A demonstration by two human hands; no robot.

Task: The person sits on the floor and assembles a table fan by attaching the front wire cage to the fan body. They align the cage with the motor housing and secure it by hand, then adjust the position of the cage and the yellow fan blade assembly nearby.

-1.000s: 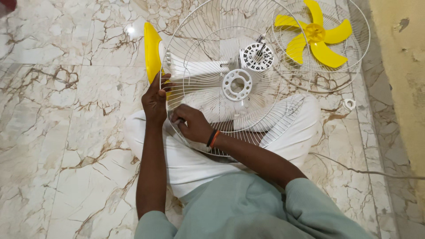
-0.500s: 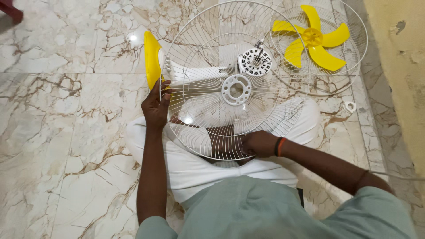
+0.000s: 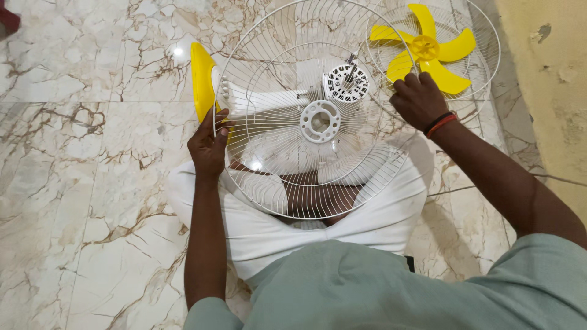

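Your left hand (image 3: 208,143) grips the white wire fan guard (image 3: 309,177) at its left rim, your right hand (image 3: 419,98) clasps its far-right rim near the yellow blade (image 3: 428,49).

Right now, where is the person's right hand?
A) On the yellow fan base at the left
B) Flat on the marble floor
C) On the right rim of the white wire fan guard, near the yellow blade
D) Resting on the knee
C: the right hand grips the right rim of the white wire fan guard, just below the yellow blade; the left hand holds the opposite rim.
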